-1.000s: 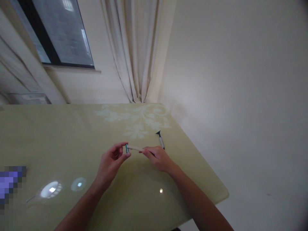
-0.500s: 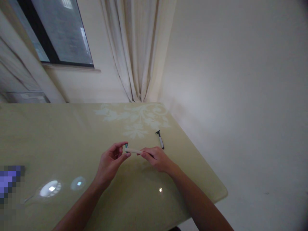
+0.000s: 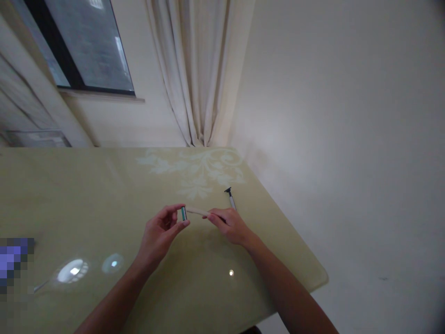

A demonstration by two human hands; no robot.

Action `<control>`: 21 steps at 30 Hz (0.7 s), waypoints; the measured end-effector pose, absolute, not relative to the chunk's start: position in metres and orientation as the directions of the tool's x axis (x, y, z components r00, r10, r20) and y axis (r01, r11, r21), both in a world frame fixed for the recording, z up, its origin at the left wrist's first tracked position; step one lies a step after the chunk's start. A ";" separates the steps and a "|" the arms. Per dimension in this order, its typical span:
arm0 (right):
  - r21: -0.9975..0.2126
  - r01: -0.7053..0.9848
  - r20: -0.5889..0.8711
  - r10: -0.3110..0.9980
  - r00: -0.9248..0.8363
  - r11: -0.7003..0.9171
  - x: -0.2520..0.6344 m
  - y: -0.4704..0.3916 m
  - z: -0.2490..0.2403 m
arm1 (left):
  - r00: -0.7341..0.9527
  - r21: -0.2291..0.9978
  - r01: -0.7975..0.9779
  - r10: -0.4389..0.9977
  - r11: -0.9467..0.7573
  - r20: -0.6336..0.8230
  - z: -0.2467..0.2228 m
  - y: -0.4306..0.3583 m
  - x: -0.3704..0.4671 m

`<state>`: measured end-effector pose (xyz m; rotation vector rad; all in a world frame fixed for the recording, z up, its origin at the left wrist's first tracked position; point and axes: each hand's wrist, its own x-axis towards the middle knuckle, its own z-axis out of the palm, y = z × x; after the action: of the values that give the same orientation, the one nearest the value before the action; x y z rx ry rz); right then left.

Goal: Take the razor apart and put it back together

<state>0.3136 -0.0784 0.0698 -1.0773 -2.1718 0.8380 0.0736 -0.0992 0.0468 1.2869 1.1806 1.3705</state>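
Between the thumb and forefinger of my left hand [image 3: 162, 234] is a small razor cartridge [image 3: 184, 213], upright, with a green strip and a dark edge. My right hand [image 3: 229, 226] grips a slim, pale stick [image 3: 196, 211] that tapers toward its fingers; the far end comes up to the cartridge's upper right side. Whether the two touch, I cannot tell. Behind the right hand, a razor [image 3: 230, 197] with a black head and grey handle lies on the table, the handle's lower end hidden by the hand.
The glossy yellow-green table [image 3: 86, 195] has a white floral pattern near its far edge. A pixelated purple item [image 3: 12, 260] lies at the left. Its right edge runs along a pale wall [image 3: 330, 139]; curtains [image 3: 194, 69] and a window [image 3: 93, 46] stand beyond.
The pale stick has shifted up and right, from across the cartridge to its upper right side. My right hand moved slightly right with it; the left stayed nearly still.
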 end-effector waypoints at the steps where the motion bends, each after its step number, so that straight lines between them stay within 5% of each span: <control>1: -0.736 0.472 0.209 0.825 -0.525 0.486 0.313 -0.078 0.069 | -0.064 0.988 0.010 0.986 -0.152 0.153 0.047 -0.099 0.074; 21: -0.681 0.525 0.250 0.836 -0.489 0.511 0.313 -0.078 0.069 | -0.027 0.972 0.127 0.978 -0.199 0.204 0.039 -0.098 0.069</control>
<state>0.3133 -0.0777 0.0691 -1.1078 -2.1882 0.7180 0.0692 -0.0982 0.0391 1.4342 1.2284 1.3287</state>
